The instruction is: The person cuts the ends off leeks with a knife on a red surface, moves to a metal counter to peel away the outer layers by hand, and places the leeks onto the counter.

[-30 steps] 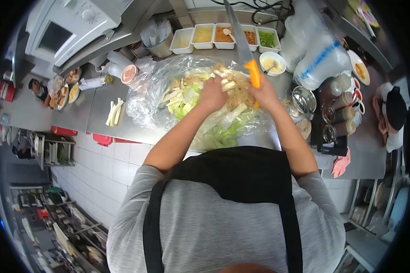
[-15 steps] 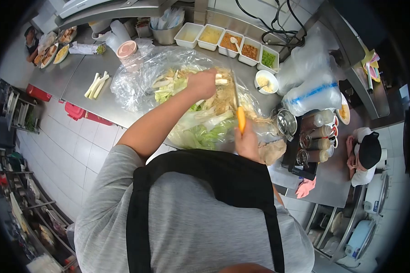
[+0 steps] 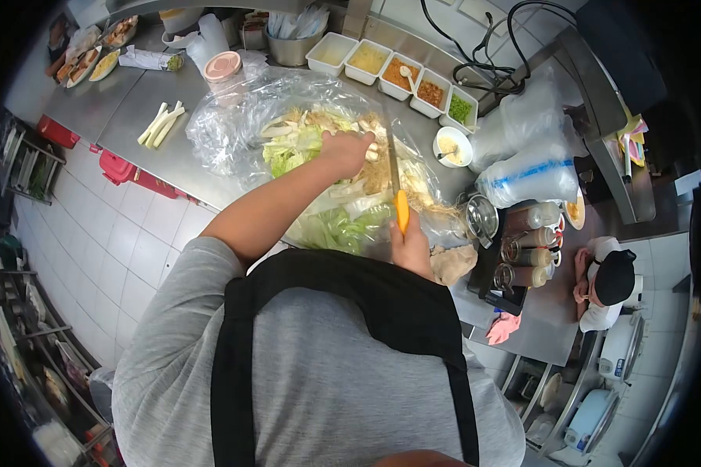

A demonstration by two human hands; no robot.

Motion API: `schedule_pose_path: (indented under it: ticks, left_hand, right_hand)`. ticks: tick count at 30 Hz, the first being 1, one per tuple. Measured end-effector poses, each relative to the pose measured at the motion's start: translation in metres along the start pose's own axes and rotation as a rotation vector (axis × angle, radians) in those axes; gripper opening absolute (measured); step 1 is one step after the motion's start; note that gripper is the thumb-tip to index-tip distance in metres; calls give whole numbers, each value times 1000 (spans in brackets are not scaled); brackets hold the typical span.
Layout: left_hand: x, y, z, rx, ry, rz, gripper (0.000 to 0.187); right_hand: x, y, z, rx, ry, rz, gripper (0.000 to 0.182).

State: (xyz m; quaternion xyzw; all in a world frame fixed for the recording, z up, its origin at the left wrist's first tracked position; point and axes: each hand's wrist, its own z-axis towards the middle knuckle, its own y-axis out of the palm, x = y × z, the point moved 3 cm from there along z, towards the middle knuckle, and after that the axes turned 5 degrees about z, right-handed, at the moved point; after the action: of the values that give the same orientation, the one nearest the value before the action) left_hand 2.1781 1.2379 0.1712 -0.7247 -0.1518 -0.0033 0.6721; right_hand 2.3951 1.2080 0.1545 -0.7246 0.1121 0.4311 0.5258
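My right hand (image 3: 413, 249) is closed round the yellow-orange handle of a knife (image 3: 400, 208), its long blade pointing away from me over the vegetables. My left hand (image 3: 346, 154) reaches over the middle of the pile, thumb and fingers apart, near the rooted white ends. Under both hands, leeks with stringy roots (image 3: 378, 175) and pale green leaves (image 3: 339, 226) lie on a spread clear plastic bag (image 3: 218, 140). Trimmed white leek stalks (image 3: 162, 124) rest on the steel counter to the left. What lies beneath my left palm is hidden.
White tubs of chopped ingredients (image 3: 398, 78) line the back. A white bowl with a spoon (image 3: 452, 146), a metal bowl (image 3: 481, 216), filled plastic bags (image 3: 530, 175) and jars (image 3: 530, 253) stand right. A lidded tub (image 3: 223, 68) is back left. Another person (image 3: 604, 284) is at far right.
My left hand has shifted slightly down and left, its fingers opening from a white leek end. The knife has moved slightly left, still in my right hand. The camera view has shifted a little.
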Motion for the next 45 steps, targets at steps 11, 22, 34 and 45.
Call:
schedule_pose_path:
  ticks: [11, 22, 34, 45]
  left_hand:
    - [-3, 11, 17, 161, -58, 148, 22]
    - [-9, 5, 25, 124, -110, 170, 23]
    - [-9, 2, 28, 117, -101, 125, 25]
    - [-4, -3, 27, 80, -43, 175, 25]
  right_hand:
    - [-19, -4, -22, -89, -146, 141, 61]
    - [4, 0, -29, -123, -222, 136, 63]
    - [20, 9, -23, -40, -503, 84, 65]
    - [-10, 5, -5, -67, -271, 166, 60]
